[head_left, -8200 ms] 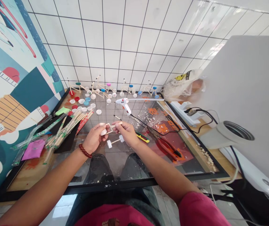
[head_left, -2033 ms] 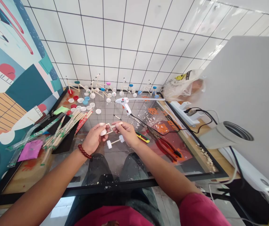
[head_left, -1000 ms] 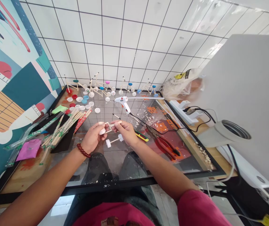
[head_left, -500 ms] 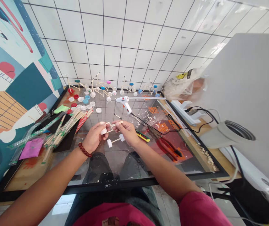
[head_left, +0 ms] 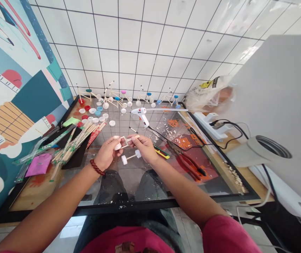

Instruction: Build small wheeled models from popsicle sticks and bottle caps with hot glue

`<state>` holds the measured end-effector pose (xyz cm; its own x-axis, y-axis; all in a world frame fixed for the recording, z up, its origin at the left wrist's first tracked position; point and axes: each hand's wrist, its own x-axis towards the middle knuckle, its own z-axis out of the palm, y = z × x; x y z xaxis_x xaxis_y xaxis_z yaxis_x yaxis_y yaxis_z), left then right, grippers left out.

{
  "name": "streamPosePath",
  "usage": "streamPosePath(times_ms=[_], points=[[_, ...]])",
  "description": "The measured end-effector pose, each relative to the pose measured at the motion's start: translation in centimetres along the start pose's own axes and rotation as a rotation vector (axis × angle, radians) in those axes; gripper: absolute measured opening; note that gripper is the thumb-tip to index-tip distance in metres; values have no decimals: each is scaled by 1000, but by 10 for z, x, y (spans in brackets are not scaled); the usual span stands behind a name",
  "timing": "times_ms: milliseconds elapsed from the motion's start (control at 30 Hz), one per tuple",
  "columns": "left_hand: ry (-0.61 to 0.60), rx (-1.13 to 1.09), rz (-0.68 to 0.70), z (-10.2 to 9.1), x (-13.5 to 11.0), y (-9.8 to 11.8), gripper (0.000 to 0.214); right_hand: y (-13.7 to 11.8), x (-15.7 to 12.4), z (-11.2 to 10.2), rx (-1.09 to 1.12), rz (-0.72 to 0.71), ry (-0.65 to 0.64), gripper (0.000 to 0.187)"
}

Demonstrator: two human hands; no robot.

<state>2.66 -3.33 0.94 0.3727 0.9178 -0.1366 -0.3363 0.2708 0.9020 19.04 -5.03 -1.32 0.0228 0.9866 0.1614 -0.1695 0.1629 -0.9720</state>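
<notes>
Between my two hands is a small frame of wooden sticks [head_left: 125,141] with white bottle caps [head_left: 117,144] at its left end. My left hand [head_left: 107,151] pinches it at the caps, a beaded bracelet on the wrist. My right hand [head_left: 144,147] has thumb and fingers closed on the right end of the sticks; part of the frame is hidden behind them. Just below, on the glass tabletop [head_left: 129,186], lies a stick with white caps at both ends [head_left: 131,156]. A yellow-green utility knife [head_left: 161,152] lies beside my right hand.
Behind my hands rests a white glue gun [head_left: 141,114], its black cord running right. Stick figures with cap wheels [head_left: 117,99] line the wall, near loose caps [head_left: 111,123]. Bundled sticks [head_left: 72,140] lie left; red-handled pliers [head_left: 191,165] and a power strip [head_left: 211,128] are right.
The whole view has shifted slightly to the right in the picture. Both hands keep their hold on the stick frame, with no clear movement of the frame itself.
</notes>
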Motion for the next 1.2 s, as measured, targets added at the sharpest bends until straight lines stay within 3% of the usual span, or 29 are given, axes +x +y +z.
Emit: streamPosePath(times_ms=[1200], points=[[5, 0, -1, 1, 0, 1, 25, 1, 1, 0, 13, -12, -11, 38]])
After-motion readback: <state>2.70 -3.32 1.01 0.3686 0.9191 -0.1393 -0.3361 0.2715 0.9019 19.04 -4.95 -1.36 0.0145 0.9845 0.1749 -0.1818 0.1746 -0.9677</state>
